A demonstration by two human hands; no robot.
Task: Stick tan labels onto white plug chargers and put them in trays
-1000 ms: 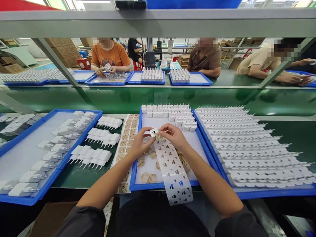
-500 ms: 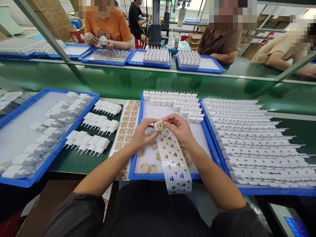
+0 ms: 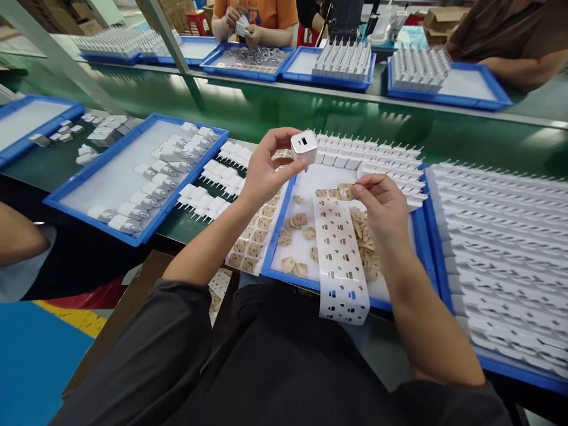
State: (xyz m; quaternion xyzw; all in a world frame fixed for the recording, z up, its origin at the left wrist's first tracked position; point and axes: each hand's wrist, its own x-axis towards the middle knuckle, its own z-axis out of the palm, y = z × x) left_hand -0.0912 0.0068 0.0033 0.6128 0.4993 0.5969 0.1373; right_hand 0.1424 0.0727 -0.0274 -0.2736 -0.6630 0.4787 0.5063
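Note:
A white charger plug is pinched in my left hand, its face with a dark port slot turned up toward me. My right hand grips a small tan sticker between thumb and fingers, just above the top end of a long white strip with dark cut-out shapes. Beneath both hands is a blue-rimmed tray, over whose front edge the strip hangs. Loose tan stickers are heaped beside the strip, and several lie scattered to its left.
Rows of white chargers stand at the tray's back. A full tray of chargers is on the right. Left are a sticker sheet, grouped chargers and another tray. Co-workers sit across; a neighbour's arm shows left.
My hands have moved apart: the tan sticker is off the charger's face and in my right hand, lower and to the right. The left hand lifted the charger. The view has turned.

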